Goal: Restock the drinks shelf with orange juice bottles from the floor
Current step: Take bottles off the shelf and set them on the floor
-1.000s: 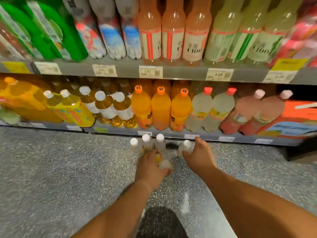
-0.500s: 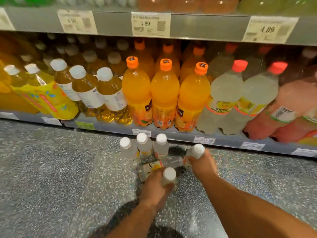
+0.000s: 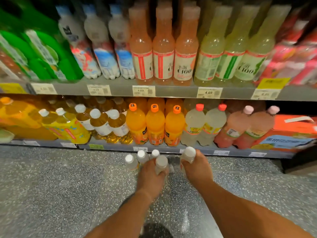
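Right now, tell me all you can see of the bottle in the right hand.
The bottle is small, clear plastic by its look, with a white cap on top. It stands about upright, lifted in front of the bottom shelf's edge. The right hand grips its body from behind, hiding the label and contents. Nothing else touches it.

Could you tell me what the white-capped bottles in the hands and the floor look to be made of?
Bottles: likely plastic, with matte white screw-style caps. Floor: seemingly polished terrazzo, grey with pale speckles and a glossy reflection.
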Tool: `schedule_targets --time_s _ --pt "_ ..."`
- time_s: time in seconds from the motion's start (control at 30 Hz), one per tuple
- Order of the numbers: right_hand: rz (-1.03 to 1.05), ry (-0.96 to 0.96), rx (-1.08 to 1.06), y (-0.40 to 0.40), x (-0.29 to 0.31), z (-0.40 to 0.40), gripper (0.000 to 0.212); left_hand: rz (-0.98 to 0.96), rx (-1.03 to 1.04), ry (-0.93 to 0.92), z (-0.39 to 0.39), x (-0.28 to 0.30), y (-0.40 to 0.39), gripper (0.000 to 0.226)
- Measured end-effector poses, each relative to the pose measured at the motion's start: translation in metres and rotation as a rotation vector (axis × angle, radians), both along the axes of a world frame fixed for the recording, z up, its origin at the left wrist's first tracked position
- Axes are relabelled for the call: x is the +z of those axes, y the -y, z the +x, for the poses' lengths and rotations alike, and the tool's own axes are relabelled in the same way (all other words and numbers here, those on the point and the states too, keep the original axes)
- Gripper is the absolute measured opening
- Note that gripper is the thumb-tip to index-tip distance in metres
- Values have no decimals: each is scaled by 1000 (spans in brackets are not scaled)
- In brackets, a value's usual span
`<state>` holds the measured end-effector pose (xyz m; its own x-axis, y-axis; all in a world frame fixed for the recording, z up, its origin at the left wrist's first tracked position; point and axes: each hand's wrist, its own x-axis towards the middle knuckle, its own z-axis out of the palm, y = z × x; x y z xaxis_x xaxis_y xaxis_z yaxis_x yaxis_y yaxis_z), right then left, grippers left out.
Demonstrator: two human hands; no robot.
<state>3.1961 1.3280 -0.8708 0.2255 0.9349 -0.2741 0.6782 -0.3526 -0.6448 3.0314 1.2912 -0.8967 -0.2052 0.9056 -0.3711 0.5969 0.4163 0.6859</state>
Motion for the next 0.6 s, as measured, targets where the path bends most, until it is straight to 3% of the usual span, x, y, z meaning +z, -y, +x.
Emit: schedule_targets --time_s 0.23,0.37,0.6 --pt "19 1 -12 36 239 -5 16 55 -56 -42 -15 243 16 48" --pt "104 -18 -75 59 379 -10 25 101 -135 -101 -26 397 34 38" --pt "280 68 -120 81 621 -34 38 310 -151 -116 -46 620 23 75"
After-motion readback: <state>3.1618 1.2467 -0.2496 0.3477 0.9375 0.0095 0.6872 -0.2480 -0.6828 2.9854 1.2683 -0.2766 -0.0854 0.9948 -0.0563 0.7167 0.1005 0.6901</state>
